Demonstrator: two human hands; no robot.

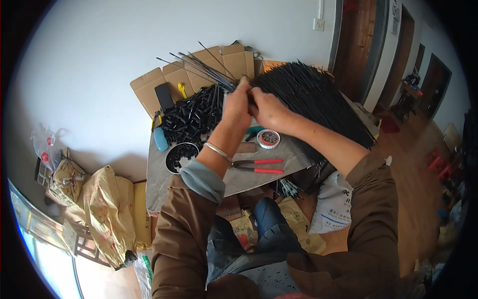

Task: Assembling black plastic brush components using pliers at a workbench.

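My left hand (235, 107) is closed around a bundle of thin black rods (206, 70) that fan out toward the far left. My right hand (271, 110) presses against it with fingers curled in; what they grip is hidden. To the right spreads a large pile of similar black rods (308, 99). Left of my hands lies a heap of short black tubular pieces (189, 117). Nearer me sit a dark round bowl (168, 160) of small black parts and a round white-rimmed tub (269, 146) of tiny metallic bits. Red-handled pliers (268, 161) rest below the tub.
The grey table (172, 188) is backed by cardboard (149, 89). A dark phone-like slab (164, 97), a yellow tool (182, 90) and a light-blue case (160, 139) lie at its left. A white sack (332, 207) stands under the right edge, brown sacks (107, 214) at left.
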